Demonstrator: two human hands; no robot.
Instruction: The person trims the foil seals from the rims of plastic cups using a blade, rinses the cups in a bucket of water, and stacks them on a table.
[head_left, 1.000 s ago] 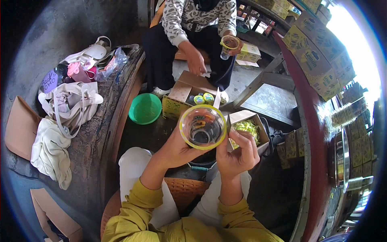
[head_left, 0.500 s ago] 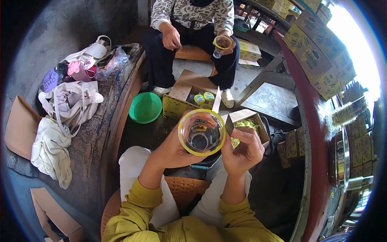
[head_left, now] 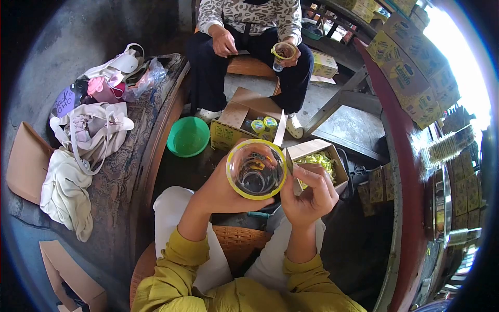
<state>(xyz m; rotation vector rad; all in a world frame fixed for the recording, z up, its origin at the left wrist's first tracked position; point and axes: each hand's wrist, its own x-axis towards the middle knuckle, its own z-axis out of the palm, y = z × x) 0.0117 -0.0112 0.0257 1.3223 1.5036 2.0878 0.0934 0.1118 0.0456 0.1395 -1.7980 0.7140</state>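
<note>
- Holding the cup (head_left: 256,169), the left hand (head_left: 213,187) wraps its side, the grip closed round the clear wall; the open mouth, with its yellow rim, faces up towards the head camera.
- Pinched between thumb and forefinger, a dark blade (head_left: 289,160) stands nearly upright in the right hand (head_left: 309,195), that grip shut on it with the other fingers curled in.
- The blade is right beside the rim's right edge; whether its edge touches the rim is hard to tell.
- The cup is above the person's lap, between the two hands.
- Beyond it, an open carton (head_left: 224,136) holds lidded cups (head_left: 264,125), and to the right another box (head_left: 340,182) holds a heap of yellow-green strips (head_left: 318,164).
- A green basin (head_left: 188,137) sits on the floor, just left of the open carton.
- Across from the person, a co-worker (head_left: 260,18) sits with a second yellow-rimmed cup (head_left: 284,51) in one hand; the other hand is near the knee.
- On the left, a platform (head_left: 136,143) bears a pale bag (head_left: 115,125) and a white cloth (head_left: 65,195).
- Lemon cartons (head_left: 408,78) are stacked at upper right.
</note>
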